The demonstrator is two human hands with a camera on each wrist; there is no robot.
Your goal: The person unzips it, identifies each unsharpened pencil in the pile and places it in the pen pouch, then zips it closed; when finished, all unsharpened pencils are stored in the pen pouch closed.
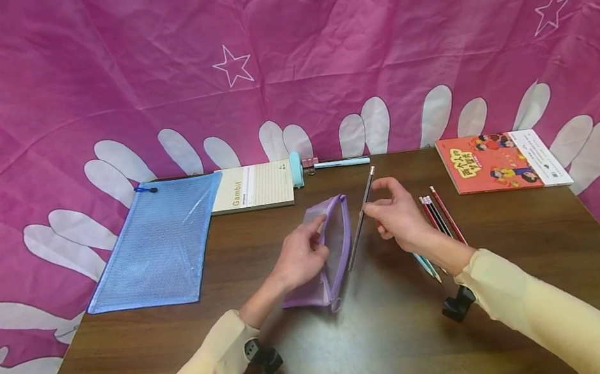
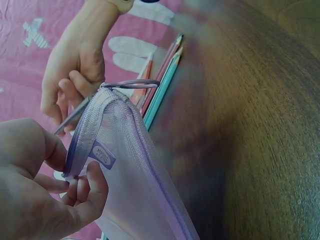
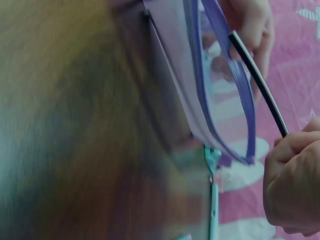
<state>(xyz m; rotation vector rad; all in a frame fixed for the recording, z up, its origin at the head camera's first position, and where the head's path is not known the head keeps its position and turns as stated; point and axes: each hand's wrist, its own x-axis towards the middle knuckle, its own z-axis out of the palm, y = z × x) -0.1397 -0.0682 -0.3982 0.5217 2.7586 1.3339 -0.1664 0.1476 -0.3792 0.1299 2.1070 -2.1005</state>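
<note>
On a dark wooden table (image 1: 359,346), seen from the head camera: a purple mesh pouch (image 1: 329,254) held open at its zipper edge by the left hand (image 1: 301,256), fingers curled over the rim. Just right of it, the right hand (image 1: 395,215) pinching a dark pencil (image 1: 361,219) between thumb and fingertips, slanted, lower end beside the pouch mouth. Beyond that hand, a row of red and black pencils (image 1: 440,218) flat on the wood, with light blue ones (image 1: 427,267) partly hidden under the wrist. Farther back: a blue mesh folder (image 1: 160,243), a notepad (image 1: 252,187), a pale blue pen (image 1: 342,163), a red picture book (image 1: 500,161), all before a pink starred cloth (image 1: 280,54).

From the left wrist: pouch (image 2: 135,170) filling the middle, its small label and zip ring visible, unlike from above. Left hand (image 2: 45,190) gripping the rim, thumb and curled fingers on the zipper band. Right hand (image 2: 80,75) behind, closed round the pencil (image 2: 72,116).

From the right wrist: gaping pouch mouth (image 3: 220,85) up close and blurred. Striped pencil (image 3: 257,82) angled into the opening, pinched in the right hand (image 3: 292,185) at the frame edge. Left hand (image 3: 252,30) only partly visible behind the mesh.
</note>
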